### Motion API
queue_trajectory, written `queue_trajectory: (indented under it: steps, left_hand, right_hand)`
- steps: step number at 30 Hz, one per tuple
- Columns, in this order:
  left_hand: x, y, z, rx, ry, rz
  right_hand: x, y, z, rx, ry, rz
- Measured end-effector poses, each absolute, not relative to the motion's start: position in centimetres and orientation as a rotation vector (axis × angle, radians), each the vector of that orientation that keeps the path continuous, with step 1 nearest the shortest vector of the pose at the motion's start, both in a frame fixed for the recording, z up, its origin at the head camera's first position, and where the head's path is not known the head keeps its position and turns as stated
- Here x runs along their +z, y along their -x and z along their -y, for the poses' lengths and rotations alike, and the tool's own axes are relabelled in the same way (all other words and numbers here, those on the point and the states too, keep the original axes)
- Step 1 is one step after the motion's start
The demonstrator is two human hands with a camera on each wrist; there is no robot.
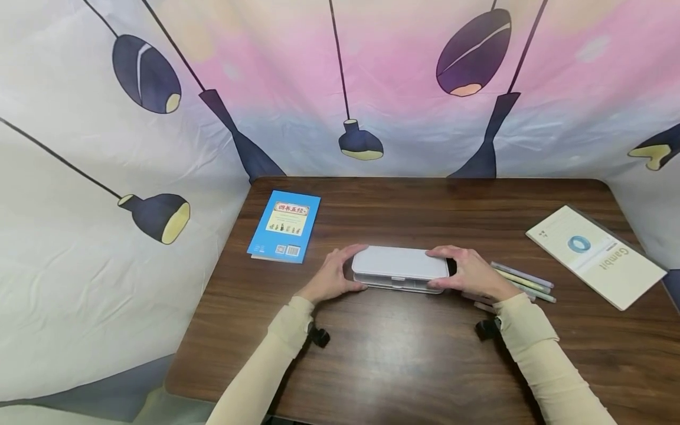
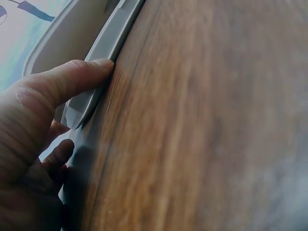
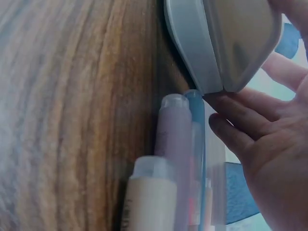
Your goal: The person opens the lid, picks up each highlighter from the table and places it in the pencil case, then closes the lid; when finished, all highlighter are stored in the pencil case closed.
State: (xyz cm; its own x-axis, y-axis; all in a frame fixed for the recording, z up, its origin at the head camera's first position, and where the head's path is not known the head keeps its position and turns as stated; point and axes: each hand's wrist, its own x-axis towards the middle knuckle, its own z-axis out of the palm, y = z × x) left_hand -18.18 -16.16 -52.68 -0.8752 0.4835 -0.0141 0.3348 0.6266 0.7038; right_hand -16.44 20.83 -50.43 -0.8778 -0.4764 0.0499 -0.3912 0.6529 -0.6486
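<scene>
A white pencil case (image 1: 398, 261) lies lengthwise on the brown table, with a small clasp on its near side. My left hand (image 1: 332, 276) grips its left end, the thumb at the lower front edge. In the left wrist view that thumb (image 2: 79, 79) presses along the case's grey rim (image 2: 98, 50). At the other end my right hand (image 1: 473, 275) holds the case between thumb and fingers. Several pastel pens (image 1: 523, 280) lie right beside and partly under the right hand. The right wrist view shows capped pens (image 3: 175, 120) close to the case's corner (image 3: 216, 86).
A blue book (image 1: 260, 236) lies at the table's back left. To the right rests a cream notebook (image 1: 589, 260) set at a slant. Behind the wooden table (image 1: 372, 354) hangs a patterned cloth (image 1: 297, 77). Both wrists carry small black cameras.
</scene>
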Motion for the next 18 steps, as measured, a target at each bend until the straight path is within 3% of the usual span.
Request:
queue_trajectory:
  steps: [18]
  left_hand:
    - [-52.6, 18.0, 16.2, 1.193, -0.548, -2.640]
  right_hand:
    - [-48.7, 16.5, -19.6, -1.988, 0.440, -2.593]
